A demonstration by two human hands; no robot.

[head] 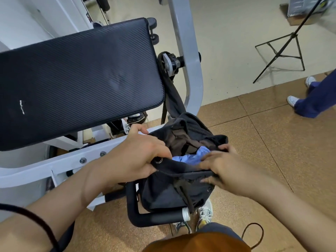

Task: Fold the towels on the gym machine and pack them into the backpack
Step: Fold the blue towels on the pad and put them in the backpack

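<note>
The mouth of the backpack (pixel 163 193) stands open between the left hand (pixel 140 157) and right hand (pixel 223 168) gripping its rim, a blue towel (pixel 189 157) filling part of the gap. The machine's black pad (pixel 78 79) and white frame (pixel 189 51) wall off the left and far sides; a black handlebar (pixel 156 219) lies below. The floor (pixel 263 151) rightward is open.

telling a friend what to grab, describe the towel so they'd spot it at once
Just below the gym machine's black pad, a black backpack is open. The towel is the crumpled light blue cloth in its mouth, the only pale thing there.
</note>
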